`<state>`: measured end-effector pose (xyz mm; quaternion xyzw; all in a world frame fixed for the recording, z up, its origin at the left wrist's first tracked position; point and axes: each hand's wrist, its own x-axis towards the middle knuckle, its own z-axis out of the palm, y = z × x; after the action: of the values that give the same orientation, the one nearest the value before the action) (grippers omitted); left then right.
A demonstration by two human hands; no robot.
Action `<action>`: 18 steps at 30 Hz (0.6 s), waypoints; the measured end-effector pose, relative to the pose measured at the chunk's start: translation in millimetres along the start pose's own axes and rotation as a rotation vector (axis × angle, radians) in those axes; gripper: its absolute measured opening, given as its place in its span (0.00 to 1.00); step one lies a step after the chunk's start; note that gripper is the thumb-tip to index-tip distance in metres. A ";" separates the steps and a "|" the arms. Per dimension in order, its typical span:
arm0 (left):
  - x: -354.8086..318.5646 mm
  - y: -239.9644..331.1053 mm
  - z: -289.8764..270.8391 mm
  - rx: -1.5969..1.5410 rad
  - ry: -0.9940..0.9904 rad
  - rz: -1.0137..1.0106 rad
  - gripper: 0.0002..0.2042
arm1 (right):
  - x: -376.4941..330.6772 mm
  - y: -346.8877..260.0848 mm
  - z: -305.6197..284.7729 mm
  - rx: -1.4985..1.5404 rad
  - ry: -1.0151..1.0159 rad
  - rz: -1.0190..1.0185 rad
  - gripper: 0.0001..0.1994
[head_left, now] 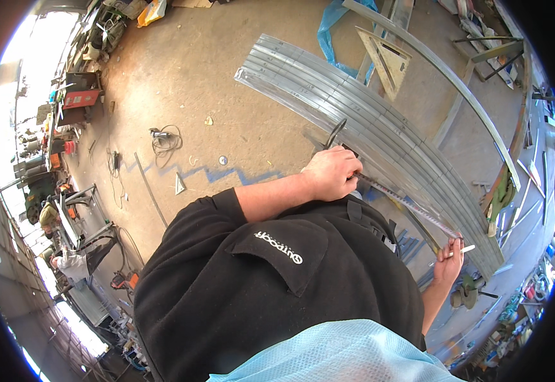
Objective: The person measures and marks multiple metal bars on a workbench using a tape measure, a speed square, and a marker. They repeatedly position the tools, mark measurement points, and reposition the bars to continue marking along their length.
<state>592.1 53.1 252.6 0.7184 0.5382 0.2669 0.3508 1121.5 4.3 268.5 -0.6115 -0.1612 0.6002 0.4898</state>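
Far left: red-fronted box [81, 99] among stacked shop gear, at the floor's edge. Corded power tool [161, 135] on the bare floor [182, 83], cable loosely coiled beside it; seemingly parked out of the way. Small pale triangle [179, 185] lies near blue zigzag paint [226, 176].

Centre: left hand [332, 173] is drawn across the front of the body, fingers curled and clamped on the measuring tape [410, 204] where the blade emerges; its case is mostly hidden by the hand. Dark loop [336, 132] stands just beyond the knuckles. Tape runs straight from there to the right hand, along the near side of the metal bars [354, 105]. Presumably held at both ends to keep the blade straight.

Bars lie side by side, lengthwise; close packing probably keeps them aligned. What supports them: cannot tell. Beyond them, a large set square [387, 62].

Right: right hand [447, 262], fingers pinched together on a white stick [465, 250], fingertips at the tape's far end. The shared grip presumably leaves the stick handy.
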 end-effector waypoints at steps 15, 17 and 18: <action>6.6 -21.5 -35.3 -0.250 -0.171 0.067 0.31 | -52.9 -7.4 195.5 -0.136 -0.547 -0.307 0.08; -3.7 -51.4 -61.6 -0.244 -0.053 -0.032 0.31 | -65.3 -14.7 196.0 -0.262 -0.509 -0.366 0.07; -8.2 -69.0 -75.7 -0.222 0.131 -0.115 0.25 | -70.4 -17.5 194.8 -0.343 -0.496 -0.408 0.07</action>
<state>491.8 73.7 244.2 0.6243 0.5673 0.3507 0.4068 938.5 36.3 362.0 -0.4758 -0.4921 0.5846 0.4356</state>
